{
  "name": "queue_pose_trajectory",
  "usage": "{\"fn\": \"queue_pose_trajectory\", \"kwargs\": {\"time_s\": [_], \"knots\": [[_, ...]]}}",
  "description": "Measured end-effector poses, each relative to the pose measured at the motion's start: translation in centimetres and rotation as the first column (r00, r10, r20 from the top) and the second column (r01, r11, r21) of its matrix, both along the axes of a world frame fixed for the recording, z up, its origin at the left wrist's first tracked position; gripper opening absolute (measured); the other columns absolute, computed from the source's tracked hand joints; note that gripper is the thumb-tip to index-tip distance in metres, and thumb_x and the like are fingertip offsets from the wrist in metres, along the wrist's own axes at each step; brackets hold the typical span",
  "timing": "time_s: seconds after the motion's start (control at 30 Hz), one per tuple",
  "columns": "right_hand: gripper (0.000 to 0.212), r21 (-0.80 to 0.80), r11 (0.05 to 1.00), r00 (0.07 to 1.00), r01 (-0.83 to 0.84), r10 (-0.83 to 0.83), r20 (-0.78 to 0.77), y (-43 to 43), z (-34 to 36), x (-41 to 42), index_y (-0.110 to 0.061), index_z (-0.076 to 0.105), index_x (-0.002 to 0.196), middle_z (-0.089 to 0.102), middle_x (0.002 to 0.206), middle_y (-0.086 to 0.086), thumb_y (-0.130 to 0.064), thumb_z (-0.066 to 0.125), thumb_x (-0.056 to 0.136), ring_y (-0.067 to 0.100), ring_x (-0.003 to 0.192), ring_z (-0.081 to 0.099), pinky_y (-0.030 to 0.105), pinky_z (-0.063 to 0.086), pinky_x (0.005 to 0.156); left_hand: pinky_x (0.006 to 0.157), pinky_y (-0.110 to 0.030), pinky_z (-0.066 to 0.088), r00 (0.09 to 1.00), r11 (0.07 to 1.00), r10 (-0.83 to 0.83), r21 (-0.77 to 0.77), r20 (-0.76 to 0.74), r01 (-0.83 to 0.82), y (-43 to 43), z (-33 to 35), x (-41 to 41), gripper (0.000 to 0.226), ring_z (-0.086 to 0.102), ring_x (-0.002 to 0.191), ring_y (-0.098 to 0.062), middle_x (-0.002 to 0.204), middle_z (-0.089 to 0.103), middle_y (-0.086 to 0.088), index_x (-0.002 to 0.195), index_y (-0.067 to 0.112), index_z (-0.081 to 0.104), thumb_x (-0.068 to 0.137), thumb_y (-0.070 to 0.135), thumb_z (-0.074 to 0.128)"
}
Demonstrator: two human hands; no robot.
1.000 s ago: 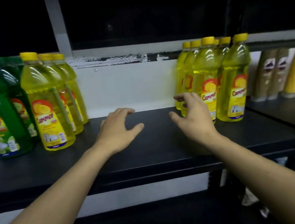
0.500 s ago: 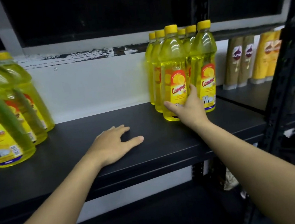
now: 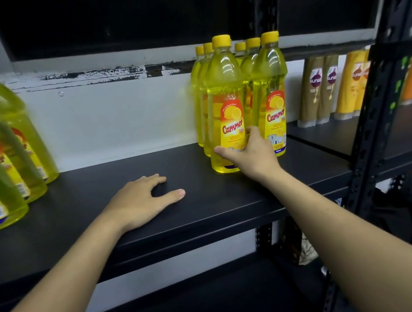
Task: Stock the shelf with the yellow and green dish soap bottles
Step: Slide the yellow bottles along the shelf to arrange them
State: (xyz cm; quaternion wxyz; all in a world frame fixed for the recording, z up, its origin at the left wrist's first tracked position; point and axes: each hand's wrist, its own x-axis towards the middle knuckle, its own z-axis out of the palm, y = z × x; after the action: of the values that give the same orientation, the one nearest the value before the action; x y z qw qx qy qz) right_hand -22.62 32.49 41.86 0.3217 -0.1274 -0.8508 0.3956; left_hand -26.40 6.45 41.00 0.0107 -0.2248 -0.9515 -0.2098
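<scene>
A black shelf (image 3: 205,207) against a white wall (image 3: 118,119) carries a cluster of yellow dish soap bottles (image 3: 269,82) at right. The right hand (image 3: 251,155) wraps the front bottle (image 3: 223,89) low down. The left hand (image 3: 138,202) lies flat on the shelf, fingers spread. Blurred larger bottles (image 3: 7,152), seemingly yellow, stand far left.

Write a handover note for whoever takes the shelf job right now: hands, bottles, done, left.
Hands: left hand is open, palm down on the shelf, holding nothing. The right hand grips the front bottle low, at its label.
Bottles: the front bottle stands upright in the right cluster of yellow bottles. Another yellow group stands at the shelf's left edge, blurred. No green bottle is clearly in view.
Done: both yellow groups are on the shelf.
Left: the middle of the shelf is bare, so it probably gets filled next. Check the green bottles out of frame.
</scene>
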Motion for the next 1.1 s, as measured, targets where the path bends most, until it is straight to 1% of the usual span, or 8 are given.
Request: {"fn": "queue_pose_trajectory", "kwargs": {"time_s": [0.23,0.33,0.43,0.63,0.8,0.9,1.0,1.1], "knots": [[0.087,0.035,0.992,0.993,-0.117,0.117,0.01,-1.6,0.1,3.2,-0.015,0.039,0.139,0.06,0.116,-0.004,-0.056,0.078,0.074,0.011,0.098,0.056,0.023,0.044,0.079,0.117,-0.036,0.028,0.999,0.999,0.005,0.037,-0.033,-0.004,0.0,-0.1,0.1,0.082,0.03,0.147,-0.011,0.156,0.04,0.013,0.143,0.033,0.051,0.076,0.081,0.053],[0.088,0.014,0.986,0.986,-0.165,0.165,0.023,-2.4,0.3,4.1,-0.017,0.038,0.141,0.057,0.115,-0.007,-0.055,0.079,0.073,0.01,0.102,0.056,0.022,0.045,0.082,0.101,-0.027,0.038,0.996,0.991,0.026,0.131,-0.084,-0.015,-0.4,0.2,0.3,0.063,0.051,0.128,-0.012,0.138,0.059,0.012,0.131,0.032,0.063,0.08,0.069,0.062],[0.093,0.034,0.975,0.975,-0.221,0.22,0.029,-3.2,0.6,4.6,-0.018,0.036,0.145,0.06,0.125,-0.005,-0.054,0.08,0.072,0.008,0.106,0.056,0.021,0.045,0.085,0.094,-0.027,0.04,0.997,0.967,0.049,0.255,-0.062,-0.032,-1.4,0.7,0.5,0.048,0.056,0.118,-0.011,0.125,0.065,0.011,0.122,0.035,0.067,0.082,0.061,0.067],[0.085,0.099,0.949,0.954,-0.299,0.295,0.053,-5.9,1.1,4.2,-0.024,0.042,0.139,0.057,0.115,-0.014,-0.054,0.081,0.07,0.006,0.107,0.055,0.017,0.04,0.083,0.107,-0.029,0.037,0.998,0.998,0.057,0.027,0.008,-0.057,-6.7,1.9,0.5,0.066,0.048,0.133,-0.014,0.146,0.051,0.014,0.134,0.04,0.057,0.076,0.07,0.067],[0.064,0.111,0.934,0.941,-0.339,0.333,0.065,-8.9,1.1,3.0,-0.035,0.042,0.12,0.053,0.098,-0.025,-0.05,0.082,0.072,-0.009,0.082,0.05,-0.002,0.037,0.063,0.108,-0.03,0.033,0.984,0.984,0.178,0.004,0.018,-0.178,-12.7,1.4,1.0,0.081,0.04,0.141,-0.016,0.152,0.047,0.006,0.139,0.04,0.051,0.069,0.08,0.056],[0.067,0.126,0.924,0.932,-0.362,0.357,0.064,-11.2,1.0,1.4,-0.03,0.049,0.123,0.059,0.104,-0.019,-0.053,0.082,0.07,-0.006,0.084,0.055,0.002,0.041,0.07,0.118,-0.033,0.023,0.986,0.986,0.164,-0.021,0.002,-0.164,-12.9,0.8,1.8,0.096,0.021,0.151,-0.013,0.159,0.036,0.005,0.149,0.035,0.042,0.068,0.086,0.042],[0.072,0.128,0.919,0.928,-0.372,0.365,0.075,-13.6,0.9,-0.4,-0.026,0.05,0.127,0.061,0.106,-0.015,-0.054,0.082,0.069,-0.008,0.08,0.054,0.002,0.035,0.063,0.121,-0.038,0.02,0.983,0.978,0.181,-0.104,0.009,-0.179,-12.4,1.0,1.9,0.105,0.017,0.152,-0.015,0.163,0.025,0.009,0.154,0.034,0.033,0.066,0.091,0.036],[0.075,0.15,0.917,0.929,-0.371,0.365,0.066,-15.9,0.8,-2.2,-0.024,0.05,0.128,0.061,0.107,-0.012,-0.056,0.082,0.068,0.003,0.089,0.057,0.013,0.041,0.071,0.123,-0.043,0.015,0.982,0.968,0.19,-0.169,0.01,-0.185,-12.5,0.9,1.5,0.105,0.015,0.153,-0.017,0.165,0.019,0.009,0.155,0.032,0.03,0.07,0.093,0.034]]}}
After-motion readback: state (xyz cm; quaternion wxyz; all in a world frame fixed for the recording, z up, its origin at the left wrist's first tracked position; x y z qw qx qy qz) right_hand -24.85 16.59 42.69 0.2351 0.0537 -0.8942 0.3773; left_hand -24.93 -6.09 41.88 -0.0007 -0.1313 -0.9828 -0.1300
